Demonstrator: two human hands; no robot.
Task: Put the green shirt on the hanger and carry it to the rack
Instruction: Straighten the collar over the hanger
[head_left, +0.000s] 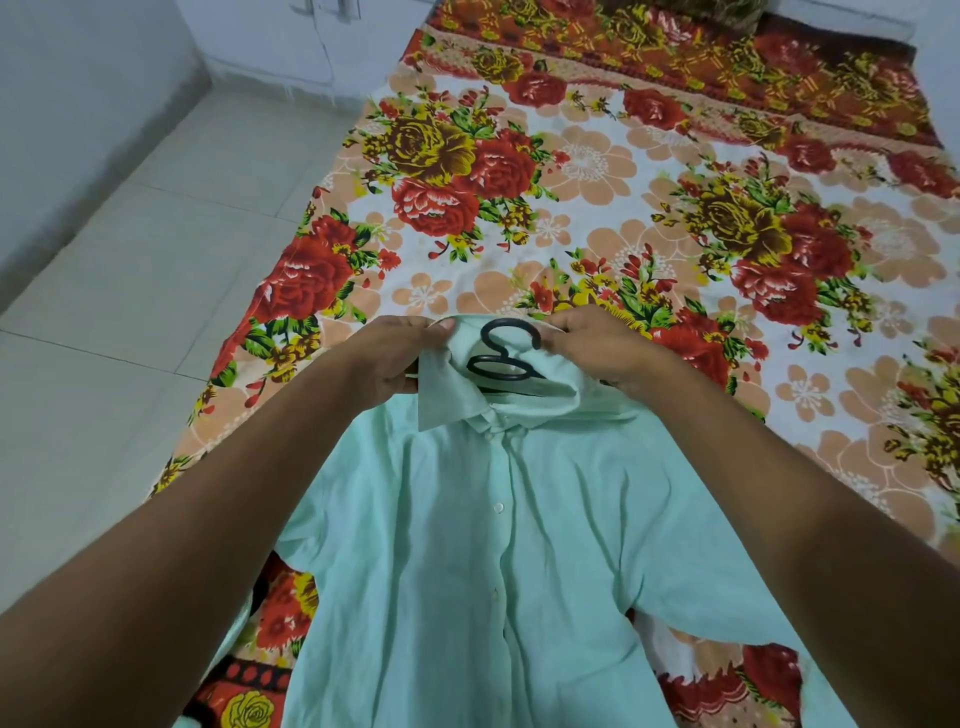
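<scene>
The green shirt (498, 545) is lying on the near part of the bed (597, 171). The left hand (395, 358) and right hand (597, 348) are both pinching its collar around the hanger (506, 353); the person should probably be settling both shoulders evenly before lifting.

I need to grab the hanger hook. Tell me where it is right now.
In the head view, the hook pokes out of the shirt collar at centre, between the left hand and right hand, over the floral bedsheet.
</scene>
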